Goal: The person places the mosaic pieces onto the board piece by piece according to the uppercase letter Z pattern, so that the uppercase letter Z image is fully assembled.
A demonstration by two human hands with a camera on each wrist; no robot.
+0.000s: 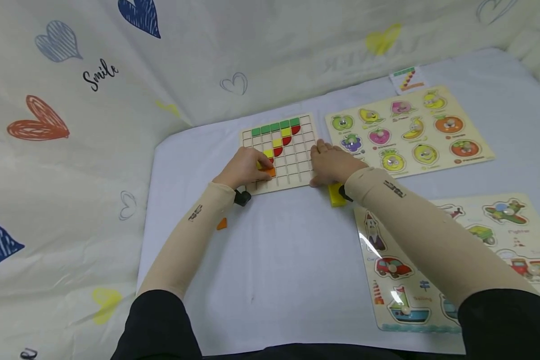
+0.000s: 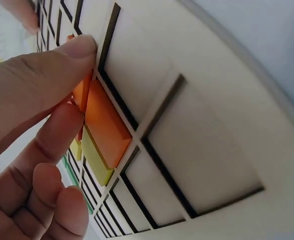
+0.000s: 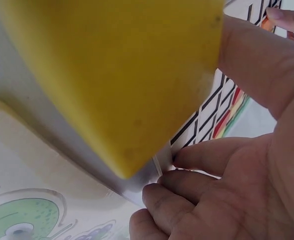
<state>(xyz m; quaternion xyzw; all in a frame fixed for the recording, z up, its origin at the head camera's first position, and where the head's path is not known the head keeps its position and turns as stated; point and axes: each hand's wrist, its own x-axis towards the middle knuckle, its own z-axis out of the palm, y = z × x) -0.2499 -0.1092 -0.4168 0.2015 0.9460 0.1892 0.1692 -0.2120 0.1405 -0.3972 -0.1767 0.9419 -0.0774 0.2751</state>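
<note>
My left hand (image 1: 245,167) pinches a small orange tile (image 2: 82,95) between thumb and index finger, over the lower left of a cream grid board (image 1: 294,162). Beside that tile, another orange tile (image 2: 107,125) lies in a grid cell, touching a yellow tile (image 2: 94,155). A row of green tiles (image 1: 276,126) runs along the board's top, and red and yellow tiles (image 1: 277,143) step down diagonally to the left. My right hand (image 1: 333,162) touches the board's right edge with its fingers extended. Under the right wrist is a yellow block (image 1: 336,196).
A loose orange piece (image 1: 222,224) lies by my left forearm. To the right are a fruit puzzle board (image 1: 371,145) and, nearer, a vehicle puzzle board (image 1: 416,285) partly hidden by my right arm. A small pattern card (image 1: 407,80) lies at the back.
</note>
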